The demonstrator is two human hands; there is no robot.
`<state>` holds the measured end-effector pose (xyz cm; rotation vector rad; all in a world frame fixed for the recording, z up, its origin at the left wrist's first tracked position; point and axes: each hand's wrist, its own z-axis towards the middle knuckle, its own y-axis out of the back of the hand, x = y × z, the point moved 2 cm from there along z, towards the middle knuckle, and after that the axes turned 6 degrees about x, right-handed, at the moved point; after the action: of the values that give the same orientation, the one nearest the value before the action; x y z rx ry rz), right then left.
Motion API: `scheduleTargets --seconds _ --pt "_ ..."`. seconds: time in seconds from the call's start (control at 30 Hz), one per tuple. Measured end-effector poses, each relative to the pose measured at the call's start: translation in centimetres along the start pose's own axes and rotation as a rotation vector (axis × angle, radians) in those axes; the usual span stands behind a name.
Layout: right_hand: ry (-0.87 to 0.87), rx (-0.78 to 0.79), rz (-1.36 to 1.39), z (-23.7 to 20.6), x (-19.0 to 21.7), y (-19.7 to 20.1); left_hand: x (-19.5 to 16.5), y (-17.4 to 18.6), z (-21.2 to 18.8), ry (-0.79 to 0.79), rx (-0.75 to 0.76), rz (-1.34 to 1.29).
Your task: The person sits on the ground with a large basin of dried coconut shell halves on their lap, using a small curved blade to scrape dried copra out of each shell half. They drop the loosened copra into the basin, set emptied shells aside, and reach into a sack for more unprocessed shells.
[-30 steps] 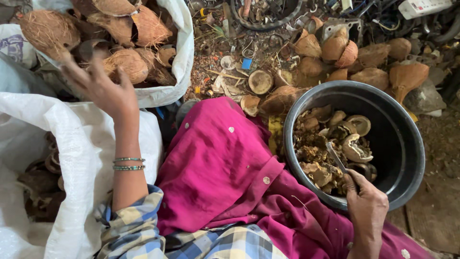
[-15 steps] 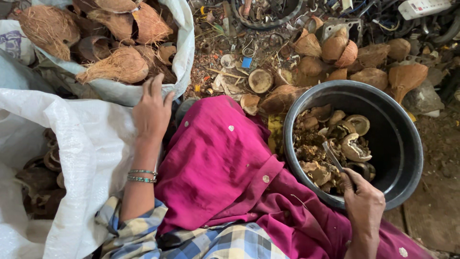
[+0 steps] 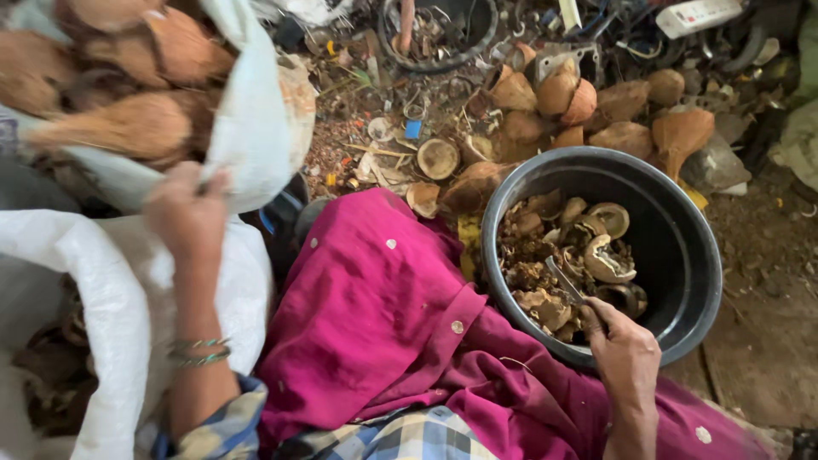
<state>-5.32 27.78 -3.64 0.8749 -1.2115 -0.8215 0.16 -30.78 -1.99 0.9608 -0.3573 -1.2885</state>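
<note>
Already your right hand (image 3: 626, 353) gripped a metal tool (image 3: 564, 281) over the half-filled black tub (image 3: 682, 230); your left hand (image 3: 187, 213) clutched the white sack's (image 3: 256, 128) rim, many whole husks (image 3: 128, 128) remaining.

My left hand (image 3: 189, 213) wears 2 thin green metal bangles (image 3: 200, 351) at the wrist; below them sits a rolled plaid sleeve (image 3: 223, 426) in blue, white and yellow; a magenta cloth with small pale dots (image 3: 375, 315) drapes my lap; my right hand (image 3: 625, 353) is bare.
</note>
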Motion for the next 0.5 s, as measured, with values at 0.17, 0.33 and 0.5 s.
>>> scheduleTargets --seconds 0.17,0.33,0.5 --pt "0.003 0.008 -0.045 0.3 -0.2 -1.3 1.5 3.0 -1.7 0.238 0.049 -0.171" --pt "-0.141 -0.081 -0.044 0.3 -1.5 -1.6 -0.3 1.4 -1.4 0.127 0.004 0.061" --pt "-0.311 -0.130 -0.061 -0.3 -3.2 -1.5 -6.5 2.0 -1.4 0.023 -0.158 -0.020"
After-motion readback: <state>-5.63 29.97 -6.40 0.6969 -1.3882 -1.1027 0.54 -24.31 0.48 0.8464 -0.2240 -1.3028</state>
